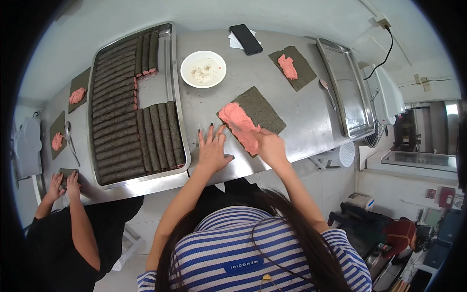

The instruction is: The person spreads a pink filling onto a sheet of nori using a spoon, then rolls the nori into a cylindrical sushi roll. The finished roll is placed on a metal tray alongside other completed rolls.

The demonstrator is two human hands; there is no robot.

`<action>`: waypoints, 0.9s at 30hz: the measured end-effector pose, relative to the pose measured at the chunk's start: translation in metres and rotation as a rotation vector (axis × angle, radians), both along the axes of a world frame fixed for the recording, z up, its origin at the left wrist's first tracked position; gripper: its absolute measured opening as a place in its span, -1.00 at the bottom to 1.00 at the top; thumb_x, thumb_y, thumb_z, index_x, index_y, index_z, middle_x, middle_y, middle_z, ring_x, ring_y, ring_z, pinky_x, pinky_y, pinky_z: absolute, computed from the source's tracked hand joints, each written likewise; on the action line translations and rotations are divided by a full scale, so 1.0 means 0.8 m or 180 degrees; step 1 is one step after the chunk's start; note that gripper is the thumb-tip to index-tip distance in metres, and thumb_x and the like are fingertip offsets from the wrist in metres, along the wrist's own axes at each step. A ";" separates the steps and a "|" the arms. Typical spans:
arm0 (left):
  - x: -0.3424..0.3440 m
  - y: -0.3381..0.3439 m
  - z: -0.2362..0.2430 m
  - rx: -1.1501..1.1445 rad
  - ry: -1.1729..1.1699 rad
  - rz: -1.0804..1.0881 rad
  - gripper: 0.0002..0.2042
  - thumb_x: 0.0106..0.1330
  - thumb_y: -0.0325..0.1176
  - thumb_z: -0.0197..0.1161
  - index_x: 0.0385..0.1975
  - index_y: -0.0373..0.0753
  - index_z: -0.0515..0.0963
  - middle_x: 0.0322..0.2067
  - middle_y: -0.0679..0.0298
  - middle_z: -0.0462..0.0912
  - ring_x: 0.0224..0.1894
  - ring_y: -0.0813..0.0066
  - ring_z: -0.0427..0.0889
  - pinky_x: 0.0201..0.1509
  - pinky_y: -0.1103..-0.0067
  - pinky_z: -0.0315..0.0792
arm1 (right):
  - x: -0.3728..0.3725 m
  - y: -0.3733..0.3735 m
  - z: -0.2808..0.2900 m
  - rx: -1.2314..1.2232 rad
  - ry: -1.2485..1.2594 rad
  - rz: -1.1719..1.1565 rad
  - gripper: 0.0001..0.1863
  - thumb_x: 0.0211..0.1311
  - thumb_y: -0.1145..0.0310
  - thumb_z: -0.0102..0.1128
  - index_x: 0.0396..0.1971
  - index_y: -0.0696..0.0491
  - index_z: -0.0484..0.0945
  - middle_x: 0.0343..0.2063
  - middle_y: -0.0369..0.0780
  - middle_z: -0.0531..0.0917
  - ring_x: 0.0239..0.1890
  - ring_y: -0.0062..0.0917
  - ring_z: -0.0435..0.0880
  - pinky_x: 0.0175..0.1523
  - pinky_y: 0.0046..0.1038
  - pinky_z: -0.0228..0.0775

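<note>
Head view, L→R: co-worker's hands (73,185) at far left; metal tray (163,90) with dark nori rolls (116,117); white bowl (203,69) beyond own left hand (212,152). Left fingers spread wide on steel table (204,109), index at sheet's edge. Nori sheet (262,109) lies mid-table, pink paste (236,117) along its left side. Right hand (272,148) curled at paste's near end; can't tell if it grips anything. Spoon (329,95) further right.

1. Spread paste (236,119): salmon pink.
2. Sheet (265,109) beneath it: dark olive green, finely mottled.
3. Rolls (116,124): blackish green, pink at their ends.
4. Tray (163,90) around them: silvery grey.
5. Bowl (202,85): white, dark specks inside.
6. Phone (246,39): black.
7. Nails (211,124) on the left hand (212,152): dark.
8. Shirt (204,253): blue and white stripes.
9. Tabletop (304,124): grey.
</note>
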State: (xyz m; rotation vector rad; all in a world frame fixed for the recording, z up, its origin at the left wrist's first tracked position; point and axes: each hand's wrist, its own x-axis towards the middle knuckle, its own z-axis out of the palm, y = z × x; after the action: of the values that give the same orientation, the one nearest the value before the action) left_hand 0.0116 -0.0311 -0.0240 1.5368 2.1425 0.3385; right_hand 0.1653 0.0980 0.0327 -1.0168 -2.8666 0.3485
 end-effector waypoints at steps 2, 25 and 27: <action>0.001 0.001 0.000 -0.0013 -0.0003 0.0023 -0.39 -0.05 -0.05 0.42 -0.06 -0.23 0.33 0.39 0.26 -0.01 0.45 0.03 -0.12 0.40 -0.11 -0.28 | 0.006 0.014 0.006 0.0117 0.0107 -0.0280 -0.72 0.06 0.46 0.07 -0.20 0.03 0.61 -0.40 -0.19 0.58 -0.37 -0.25 0.64 -0.33 -0.25 0.51; 0.020 0.003 -0.004 0.0289 -0.0089 0.0632 -0.58 0.10 -0.32 0.15 -0.02 -0.23 0.29 0.32 0.27 0.18 0.45 0.08 -0.07 0.40 -0.11 -0.32 | -0.064 0.093 -0.012 0.0816 -0.0100 0.1746 -0.80 0.05 0.44 0.07 -0.32 0.12 0.59 -0.39 -0.16 0.61 -0.35 -0.33 0.65 -0.33 -0.34 0.54; 0.028 0.020 -0.014 0.0500 -0.0049 0.0601 -0.59 0.10 -0.36 0.09 0.00 -0.24 0.28 0.31 0.28 0.20 0.44 0.08 -0.05 0.39 -0.12 -0.32 | -0.037 0.097 -0.012 0.0857 -0.0341 0.1720 -0.83 0.06 0.42 0.08 -0.36 0.12 0.59 -0.39 -0.16 0.61 -0.35 -0.35 0.65 -0.34 -0.36 0.54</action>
State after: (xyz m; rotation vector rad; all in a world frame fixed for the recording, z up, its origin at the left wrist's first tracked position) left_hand 0.0339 -0.0151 -0.0350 1.4101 2.3016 0.5932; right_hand 0.1359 0.1758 0.0232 -0.2139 -3.1282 -0.0700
